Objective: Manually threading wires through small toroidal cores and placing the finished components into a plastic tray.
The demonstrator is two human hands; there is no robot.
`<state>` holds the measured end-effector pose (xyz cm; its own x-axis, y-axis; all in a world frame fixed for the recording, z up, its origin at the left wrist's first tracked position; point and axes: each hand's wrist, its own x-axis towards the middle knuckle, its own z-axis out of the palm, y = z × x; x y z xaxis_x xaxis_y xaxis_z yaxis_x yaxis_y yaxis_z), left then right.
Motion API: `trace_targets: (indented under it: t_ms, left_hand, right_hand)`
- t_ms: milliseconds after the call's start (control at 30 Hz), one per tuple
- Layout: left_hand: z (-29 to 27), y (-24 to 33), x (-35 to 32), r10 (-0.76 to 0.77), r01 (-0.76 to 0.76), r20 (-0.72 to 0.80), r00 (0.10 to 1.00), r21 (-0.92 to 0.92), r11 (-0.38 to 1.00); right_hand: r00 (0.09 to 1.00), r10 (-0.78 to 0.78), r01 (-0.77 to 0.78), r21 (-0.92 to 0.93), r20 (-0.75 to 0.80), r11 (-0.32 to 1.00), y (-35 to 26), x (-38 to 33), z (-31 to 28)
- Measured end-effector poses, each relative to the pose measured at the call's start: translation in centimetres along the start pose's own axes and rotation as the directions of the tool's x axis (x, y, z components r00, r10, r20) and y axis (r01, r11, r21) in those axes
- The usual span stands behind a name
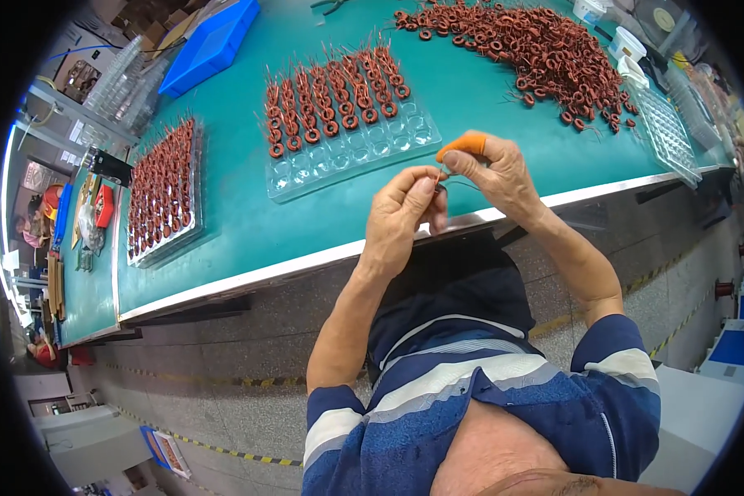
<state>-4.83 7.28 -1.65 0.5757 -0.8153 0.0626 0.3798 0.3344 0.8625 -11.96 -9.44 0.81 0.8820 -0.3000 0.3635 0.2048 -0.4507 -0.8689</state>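
Observation:
Near the table's front edge, both my hands meet at their fingertips. My left hand (pixel 398 217) is closed in a pinch around a small wire-wound coil, mostly hidden by the fingers. My right hand (pixel 498 175), with an orange finger cover (pixel 465 144) on one finger, pinches at the coil's thin wire lead (pixel 465 183). Just beyond them lies a clear plastic tray (pixel 351 165) with round pockets. Rows of copper-red ring coils (pixel 331 97) with upright leads fill its far part; the near pockets hold none.
A big heap of loose ring coils (pixel 546 62) spreads over the far right of the green table (pixel 248 240). Filled trays (pixel 164 190) are stacked at left. A blue bin (pixel 211 50) and pliers (pixel 332 7) lie at the back; another clear tray (pixel 668 132) stands at right.

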Motion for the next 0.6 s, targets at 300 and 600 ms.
trace_targets:
  t_ms: [300, 600]
  left_hand:
    - [0.1, -0.5, 1.5, 0.142, -0.128, -0.096, 0.985, 0.143, 0.981]
    - [0.6, -0.4, 0.0, 0.209, -0.190, -0.111, 0.972, 0.158, 0.969]
  right_hand:
    - [0.804, -0.594, 0.518, -0.473, -0.015, 0.713, -2.9, -1.2, 1.0]
    - [0.985, 0.167, -0.151, 0.265, -0.039, 0.953, -1.0, -0.4, 0.8]
